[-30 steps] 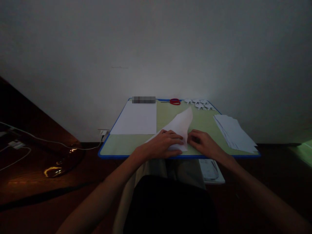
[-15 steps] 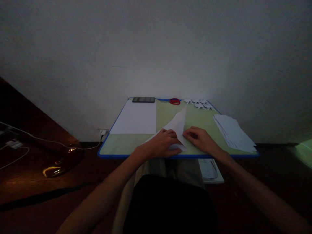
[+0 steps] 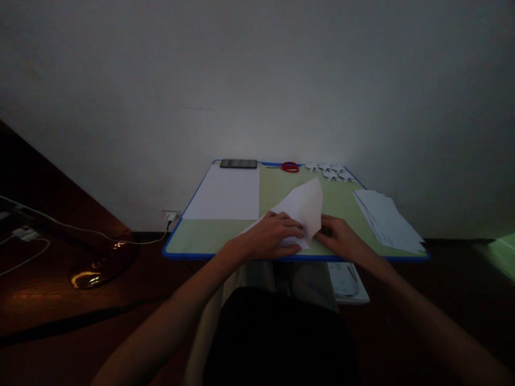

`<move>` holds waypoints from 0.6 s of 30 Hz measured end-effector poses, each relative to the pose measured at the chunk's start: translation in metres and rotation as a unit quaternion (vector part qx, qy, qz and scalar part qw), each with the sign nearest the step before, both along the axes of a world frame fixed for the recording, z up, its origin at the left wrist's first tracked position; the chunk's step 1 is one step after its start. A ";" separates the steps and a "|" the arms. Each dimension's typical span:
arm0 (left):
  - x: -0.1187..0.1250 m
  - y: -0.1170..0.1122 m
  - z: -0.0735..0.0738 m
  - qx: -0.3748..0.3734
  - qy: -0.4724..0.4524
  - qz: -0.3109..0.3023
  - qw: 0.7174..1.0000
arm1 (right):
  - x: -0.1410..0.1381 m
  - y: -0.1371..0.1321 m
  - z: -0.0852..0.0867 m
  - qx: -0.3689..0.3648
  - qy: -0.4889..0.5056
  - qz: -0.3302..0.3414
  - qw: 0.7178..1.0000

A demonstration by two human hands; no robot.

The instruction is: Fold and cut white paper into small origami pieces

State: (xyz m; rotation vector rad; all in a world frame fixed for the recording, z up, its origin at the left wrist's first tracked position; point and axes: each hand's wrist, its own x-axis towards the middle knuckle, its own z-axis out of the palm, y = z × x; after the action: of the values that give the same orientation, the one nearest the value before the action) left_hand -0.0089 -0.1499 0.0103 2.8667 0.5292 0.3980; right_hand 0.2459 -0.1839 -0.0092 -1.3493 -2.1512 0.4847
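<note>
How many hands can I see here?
2: the left hand lies on the white sheet; the right hand is at the sheet's right edge. No others show.

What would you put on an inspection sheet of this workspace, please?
Surface: blue-rimmed pale green tabletop.
Work: bent white paper sheet, partly raised.
Clutter: black rectangular phone, red-handled scissors and small folded white paper pieces towards the far edge; stack of loose white paper at right; flat white paper rectangle at left.
Hands: left hand on the bent sheet; right hand at its raised part, partly hidden by it.
Cables: thin white cable at left, running towards a white wall socket.
Surroundings: grey wall behind, dark floor below.
</note>
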 end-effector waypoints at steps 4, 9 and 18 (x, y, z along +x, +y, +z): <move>-0.001 -0.001 0.001 0.015 0.004 0.004 1.000 | 0.000 0.009 -0.002 0.010 0.004 -0.011 1.000; 0.000 -0.001 -0.001 0.020 0.003 0.016 1.000 | 0.000 0.020 -0.005 0.013 0.016 -0.029 0.999; 0.002 0.003 -0.002 0.009 0.008 0.012 1.000 | 0.000 0.025 -0.006 0.005 0.031 -0.029 0.999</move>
State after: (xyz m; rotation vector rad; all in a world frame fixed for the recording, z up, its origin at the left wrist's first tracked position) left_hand -0.0073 -0.1473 0.0080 2.8851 0.5672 0.3855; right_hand 0.2455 -0.1589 -0.0154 -1.3696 -2.0562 0.4853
